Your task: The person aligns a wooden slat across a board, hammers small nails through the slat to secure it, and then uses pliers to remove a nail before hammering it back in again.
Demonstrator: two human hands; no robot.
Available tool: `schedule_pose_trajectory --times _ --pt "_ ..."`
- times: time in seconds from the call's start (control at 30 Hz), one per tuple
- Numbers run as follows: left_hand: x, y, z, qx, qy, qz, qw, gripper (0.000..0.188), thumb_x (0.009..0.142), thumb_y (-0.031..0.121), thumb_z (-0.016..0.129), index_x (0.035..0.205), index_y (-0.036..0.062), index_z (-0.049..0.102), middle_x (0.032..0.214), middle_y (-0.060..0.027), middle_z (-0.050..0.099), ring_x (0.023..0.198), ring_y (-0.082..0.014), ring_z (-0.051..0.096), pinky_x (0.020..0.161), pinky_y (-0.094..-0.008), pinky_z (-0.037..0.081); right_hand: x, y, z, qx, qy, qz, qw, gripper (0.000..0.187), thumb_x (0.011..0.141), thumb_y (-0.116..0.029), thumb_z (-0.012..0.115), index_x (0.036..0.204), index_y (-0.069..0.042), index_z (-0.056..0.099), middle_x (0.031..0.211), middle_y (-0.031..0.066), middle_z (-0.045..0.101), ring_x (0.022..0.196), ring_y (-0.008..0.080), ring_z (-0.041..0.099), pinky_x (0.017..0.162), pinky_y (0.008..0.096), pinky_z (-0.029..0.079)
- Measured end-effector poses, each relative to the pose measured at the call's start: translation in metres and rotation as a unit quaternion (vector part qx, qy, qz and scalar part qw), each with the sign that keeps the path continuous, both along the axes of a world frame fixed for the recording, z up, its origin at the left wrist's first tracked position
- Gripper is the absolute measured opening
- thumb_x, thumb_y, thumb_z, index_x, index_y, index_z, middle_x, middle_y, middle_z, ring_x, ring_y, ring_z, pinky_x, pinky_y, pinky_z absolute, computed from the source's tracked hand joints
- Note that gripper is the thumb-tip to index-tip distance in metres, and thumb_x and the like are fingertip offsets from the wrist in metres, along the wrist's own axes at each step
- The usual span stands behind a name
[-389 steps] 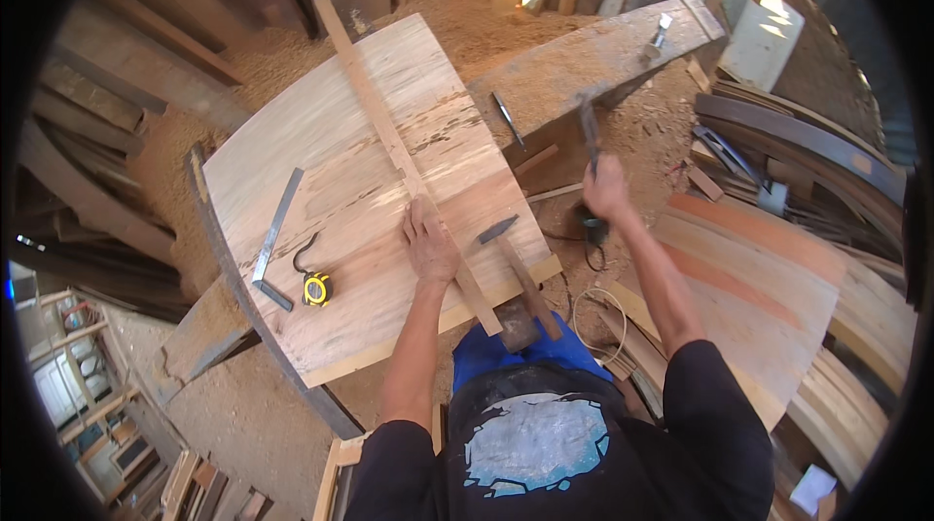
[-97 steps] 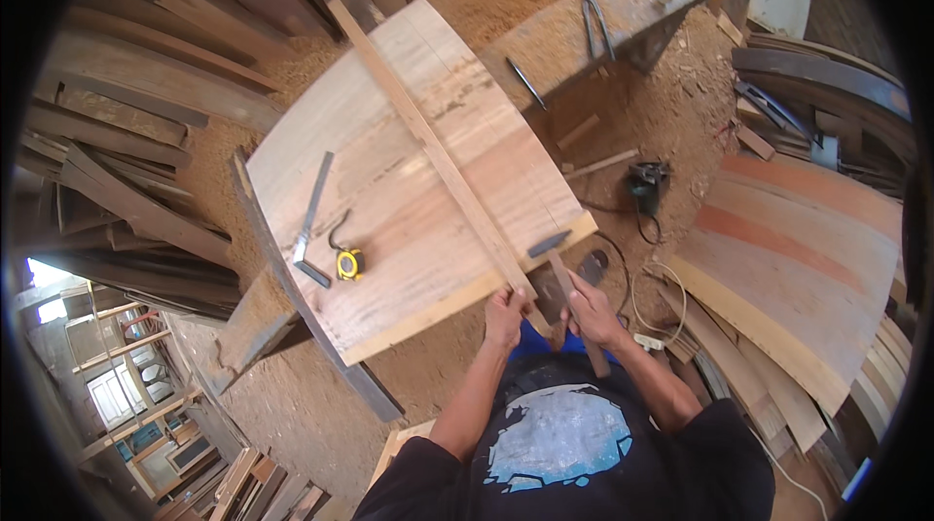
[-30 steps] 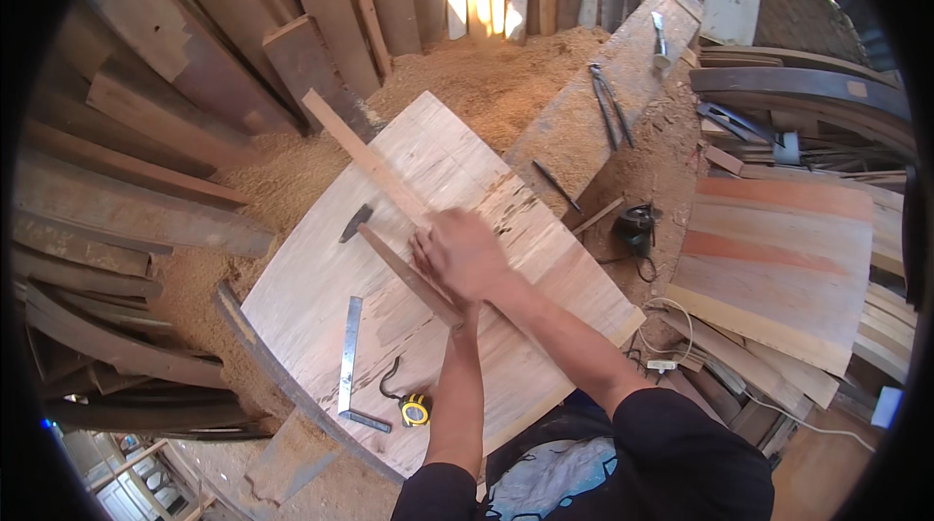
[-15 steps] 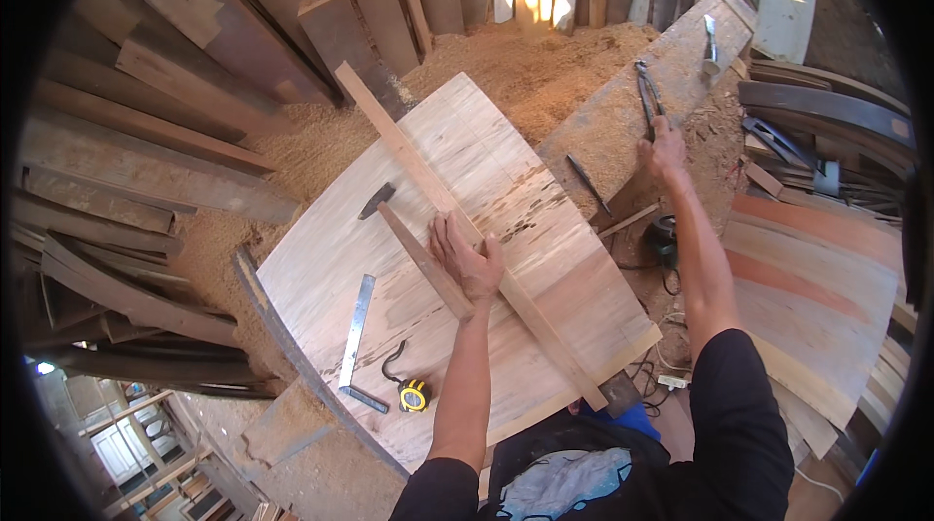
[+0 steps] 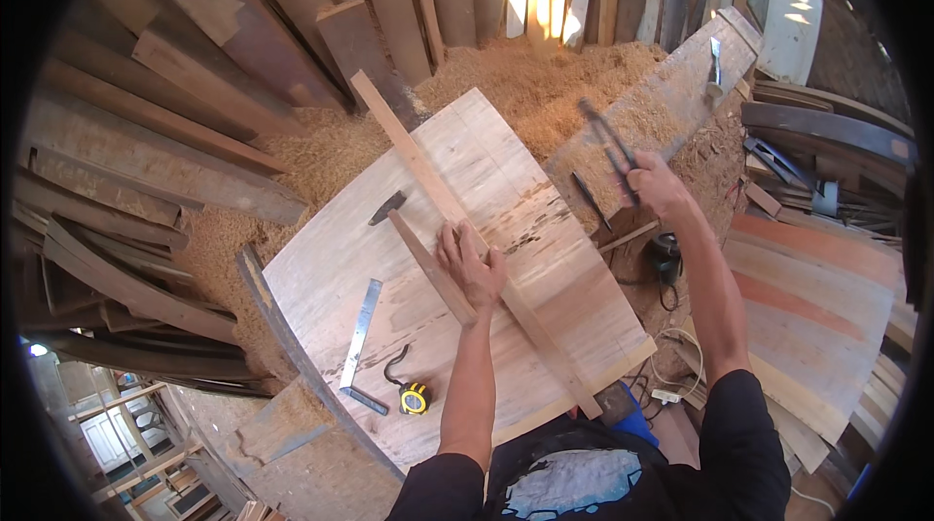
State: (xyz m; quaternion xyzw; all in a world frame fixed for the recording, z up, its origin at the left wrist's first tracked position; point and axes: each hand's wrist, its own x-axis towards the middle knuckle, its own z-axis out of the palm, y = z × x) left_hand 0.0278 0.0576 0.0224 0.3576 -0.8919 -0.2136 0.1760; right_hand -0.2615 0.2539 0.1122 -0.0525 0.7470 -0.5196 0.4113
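Observation:
My left hand [image 5: 472,266] lies over a long wooden strip [image 5: 420,166], pressing it to the panel with fingers and thumb around it. That strip runs diagonally across a broad pale wooden panel [image 5: 331,239]. Raised off the right side of the panel, my right hand [image 5: 654,185] is closed on the handles of dark metal pincers [image 5: 605,132], slightly blurred. A hammer [image 5: 418,253] with a wooden handle lies beside my left hand. Closer to me on the panel are a metal try square [image 5: 362,331] and a yellow-and-black tape measure [image 5: 413,397].
Right of the panel, a sawdust-covered plank [image 5: 671,98] carries a chisel [image 5: 715,64] and a dark pointed tool [image 5: 591,200]. A green power tool [image 5: 665,253] and a white socket block [image 5: 666,395] with cords sit lower. Another panel [image 5: 808,297] stands at right; boards [image 5: 175,83] lean along the left.
My right hand has drawn the pincers down and left, off the plank toward the panel. My left hand stays on the strip. The whole view has shifted slightly.

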Motion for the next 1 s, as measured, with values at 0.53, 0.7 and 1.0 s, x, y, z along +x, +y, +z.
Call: schedule_pose_trajectory --times 0.53,0.7,1.0 --pt "0.03 -0.052 0.017 0.093 0.069 -0.02 0.993 0.07 0.091 0.021 0.068 0.15 -0.004 0.039 0.151 -0.0272 0.043 0.144 -0.0417 0.037 0.121 -0.0537 0.026 0.073 -0.205 0.086 0.183 0.036 0.415 0.891 0.025 0.103 -0.019 0.053 0.105 0.005 0.058 0.088 0.0108 0.064 0.076 0.0163 0.065 0.06 0.0326 0.057" --pt "0.005 -0.094 0.002 0.054 -0.005 -0.078 0.995 0.07 0.092 0.024 0.065 0.15 -0.0048 0.04 0.157 -0.0257 0.037 0.15 -0.0416 0.03 0.124 -0.0538 0.022 0.072 -0.244 0.082 0.223 0.049 0.424 0.876 0.03 0.102 -0.022 0.05 0.112 0.005 0.059 0.088 0.011 0.064 0.076 0.0178 0.065 0.063 0.0325 0.06" --pt "0.001 -0.098 -0.003 0.041 -0.013 -0.094 0.995 0.065 0.093 0.034 0.063 0.144 -0.0037 0.048 0.158 -0.0211 0.038 0.151 -0.0375 0.026 0.125 -0.0534 0.019 0.068 -0.297 0.105 0.309 0.092 0.48 0.816 0.029 0.091 -0.014 0.052 0.106 0.009 0.061 0.09 0.0178 0.07 0.077 0.0261 0.071 0.063 0.0379 0.062"
